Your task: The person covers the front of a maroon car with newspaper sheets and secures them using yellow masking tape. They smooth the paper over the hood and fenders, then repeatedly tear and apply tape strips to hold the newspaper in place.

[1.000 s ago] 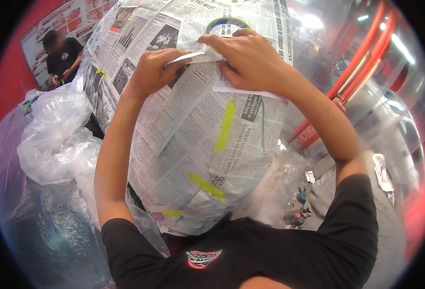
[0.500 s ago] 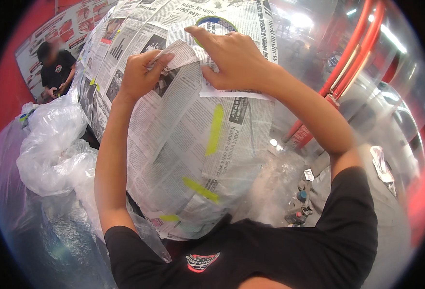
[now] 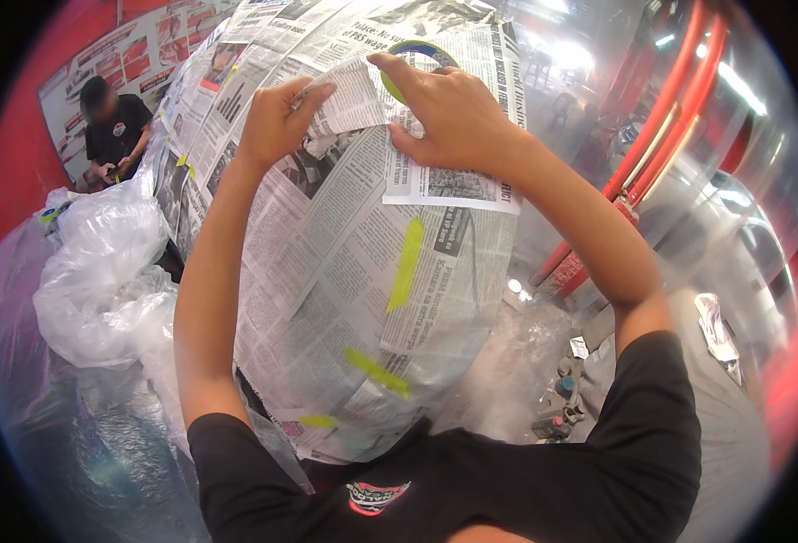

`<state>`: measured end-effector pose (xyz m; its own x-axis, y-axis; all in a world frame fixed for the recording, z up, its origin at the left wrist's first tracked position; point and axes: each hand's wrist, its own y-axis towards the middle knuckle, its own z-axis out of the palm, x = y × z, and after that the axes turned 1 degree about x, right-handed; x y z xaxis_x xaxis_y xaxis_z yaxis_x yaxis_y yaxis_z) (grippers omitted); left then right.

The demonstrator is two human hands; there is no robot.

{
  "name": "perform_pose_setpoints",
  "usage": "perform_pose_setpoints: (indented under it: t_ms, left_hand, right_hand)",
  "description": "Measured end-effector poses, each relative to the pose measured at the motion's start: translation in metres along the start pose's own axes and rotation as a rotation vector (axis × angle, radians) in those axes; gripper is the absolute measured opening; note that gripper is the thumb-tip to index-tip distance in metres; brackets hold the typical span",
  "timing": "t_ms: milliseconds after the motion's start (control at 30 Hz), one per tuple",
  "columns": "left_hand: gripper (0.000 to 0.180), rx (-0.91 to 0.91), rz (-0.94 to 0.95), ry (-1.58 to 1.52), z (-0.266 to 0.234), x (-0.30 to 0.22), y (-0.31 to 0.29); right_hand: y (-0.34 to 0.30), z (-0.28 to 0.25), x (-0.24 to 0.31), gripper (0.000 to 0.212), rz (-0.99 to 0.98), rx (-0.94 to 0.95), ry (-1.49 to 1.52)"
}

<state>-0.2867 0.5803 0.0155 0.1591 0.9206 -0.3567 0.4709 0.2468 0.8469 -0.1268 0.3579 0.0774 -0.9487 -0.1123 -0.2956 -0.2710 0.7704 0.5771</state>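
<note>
My left hand [image 3: 281,122] pinches the edge of a torn newspaper piece [image 3: 349,98] between thumb and fingers. The piece lies against a large curved surface covered in newspaper sheets [image 3: 327,244]. My right hand [image 3: 453,113] is just right of that piece, with index finger and thumb stretched out and apart; its other fingers are partly hidden. Behind its knuckles shows a roll of yellow-green tape [image 3: 397,86]; whether those hidden fingers touch it I cannot tell. Below my hands, yellow-green tape strips [image 3: 405,264] stick to the newspaper.
Crumpled clear plastic sheeting [image 3: 100,281] bulges on the left. A person [image 3: 114,131] in a black shirt stands beyond it, by a wall with pictures. Red posts [image 3: 657,118] rise on the right. Small bottles [image 3: 557,421] and other items lie low at the right, near a grey cover [image 3: 725,434].
My right hand has shifted slightly right, and my left hand has moved a little right and up with the newspaper piece. The whole view has shifted slightly.
</note>
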Motion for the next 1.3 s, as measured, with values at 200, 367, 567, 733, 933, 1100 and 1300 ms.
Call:
perform_pose_setpoints:
  t_ms: [200,367,567,733,933,1100,1300]
  left_hand:
    - [0.037,-0.171,0.032,0.098,0.000,0.027,0.042]
    - [0.047,-0.171,0.016,0.303,0.007,0.051,0.099]
    - [0.029,-0.495,0.090,0.609,0.008,0.067,0.153]
    - [0.058,-0.560,-0.260,0.659,-0.042,0.118,0.173]
    - [0.060,-0.632,-0.423,0.681,-0.120,0.126,0.108]
    - [0.059,-0.611,-0.355,0.396,-0.178,0.100,0.040]
    - [0.048,-0.556,-0.241,0.210,-0.189,-0.041,-0.017]
  right_hand:
    - [0.003,-0.001,0.004,0.076,-0.039,-0.021,0.008]
    - [0.000,-0.005,0.005,0.079,-0.044,-0.057,-0.025]
    - [0.000,-0.008,0.009,0.081,-0.010,-0.034,-0.009]
    - [0.001,-0.003,0.005,0.085,0.042,0.022,0.029]
    - [-0.002,-0.006,0.006,0.079,0.004,-0.053,0.031]
    - [-0.002,-0.012,0.005,0.072,0.092,-0.356,0.331]
    - [-0.004,-0.007,-0.002,0.069,-0.133,-0.666,0.336]
